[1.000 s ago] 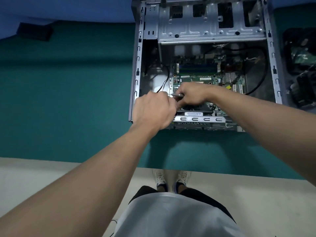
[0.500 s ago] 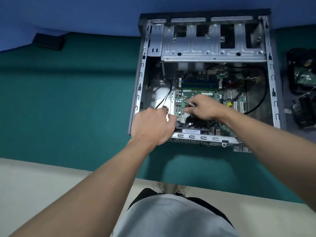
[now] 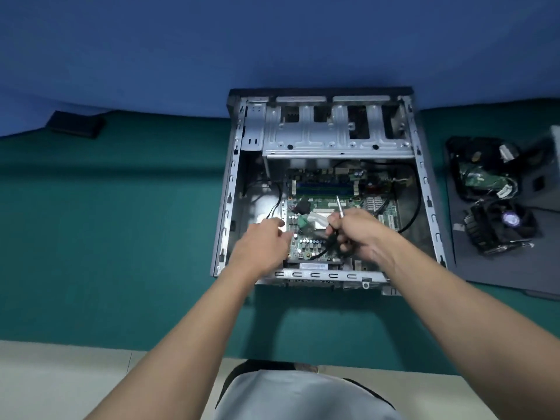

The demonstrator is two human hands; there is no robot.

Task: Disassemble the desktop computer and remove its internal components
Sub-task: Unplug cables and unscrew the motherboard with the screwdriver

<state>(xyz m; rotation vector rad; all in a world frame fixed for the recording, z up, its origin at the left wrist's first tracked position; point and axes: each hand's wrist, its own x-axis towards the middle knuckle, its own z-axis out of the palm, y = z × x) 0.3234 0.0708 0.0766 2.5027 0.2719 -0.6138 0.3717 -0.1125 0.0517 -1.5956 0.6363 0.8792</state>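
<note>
An open desktop case (image 3: 239, 165) lies on its side on the green table, with a metal drive cage (image 3: 333, 131) at its far end. Inside sits the green motherboard (image 3: 321, 204) with a blue RAM stick (image 3: 325, 189) and black cables. My right hand (image 3: 357, 234) grips a screwdriver (image 3: 340, 207) whose metal shaft points up and away over the board. My left hand (image 3: 263, 247) hovers over the board's left edge, fingers loosely extended, holding nothing that I can see.
Removed parts lie on a dark panel (image 3: 500, 268) to the right: a cooler fan (image 3: 500, 228) and a bundle of cables with a green board (image 3: 481, 171). A small black object (image 3: 75, 124) sits far left. A blue wall rises behind the case.
My right hand lifted off the board and tilted the screwdriver upward. My left hand drew slightly left, and the view tilted up so the whole case now sits lower in the frame.
</note>
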